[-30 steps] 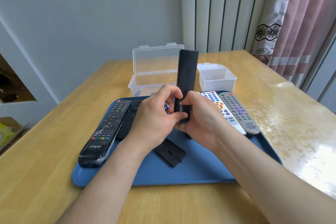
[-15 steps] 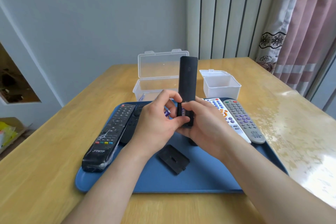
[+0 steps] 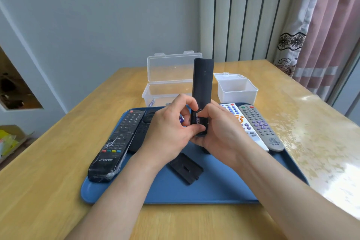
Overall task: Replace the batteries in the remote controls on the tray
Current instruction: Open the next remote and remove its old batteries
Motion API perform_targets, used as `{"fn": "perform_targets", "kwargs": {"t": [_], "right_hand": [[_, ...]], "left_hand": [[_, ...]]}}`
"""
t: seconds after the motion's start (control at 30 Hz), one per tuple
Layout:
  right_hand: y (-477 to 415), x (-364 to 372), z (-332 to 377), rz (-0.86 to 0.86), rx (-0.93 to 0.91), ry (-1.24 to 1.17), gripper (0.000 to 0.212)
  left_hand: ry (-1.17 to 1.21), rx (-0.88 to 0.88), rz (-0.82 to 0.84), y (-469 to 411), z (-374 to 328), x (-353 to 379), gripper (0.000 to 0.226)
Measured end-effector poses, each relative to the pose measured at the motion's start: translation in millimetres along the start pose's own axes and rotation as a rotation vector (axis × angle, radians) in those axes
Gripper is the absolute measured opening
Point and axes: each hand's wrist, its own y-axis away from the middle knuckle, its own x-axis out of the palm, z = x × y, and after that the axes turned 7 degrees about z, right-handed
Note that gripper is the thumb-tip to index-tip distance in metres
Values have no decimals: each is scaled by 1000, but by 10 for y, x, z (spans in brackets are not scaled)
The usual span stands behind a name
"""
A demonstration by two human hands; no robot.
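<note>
Hands meet at frame centre.
Right hand (image 3: 220, 129) grips the black remote (image 3: 202, 82) upright; left hand (image 3: 170, 129) pinches its lower end.

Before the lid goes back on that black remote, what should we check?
1. Black remote held upright in the right hand: ok.
2. One battery sitting in the slot: ok.
3. Second battery in the slot: not ok, the left hand holds it.
4. Batteries facing the right way: cannot tell.
5. Lid lying within reach on the tray: ok.
</note>
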Motion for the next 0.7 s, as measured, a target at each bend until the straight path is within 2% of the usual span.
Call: {"fn": "perform_targets", "kwargs": {"t": [0.23, 0.4, 0.5, 0.6, 0.63, 0.67, 0.7], "right_hand": [[-9, -13, -4, -72, 59, -52, 29], [36, -9, 39, -11, 27, 6, 16], [41, -37, 78, 18, -26, 68, 21], [29, -83, 132, -41, -86, 239, 23], [33, -98, 153, -64, -105, 310, 25], [31, -110, 182, -83, -122, 384, 26], [33, -121, 207, -102, -140, 461, 26]], "left_hand": [[-55, 11, 21, 27, -45, 27, 46], [-23, -15, -22, -3, -22, -1, 35], [194, -148, -55, -31, -36, -31, 17], [678, -372, -88, -66, -51, -99, 16], [736, -400, -98, -71, -46, -122, 20], [682, -371, -110, -78, -36, -140, 23], [509, -283, -128, -72, -32, -150, 25]]}}
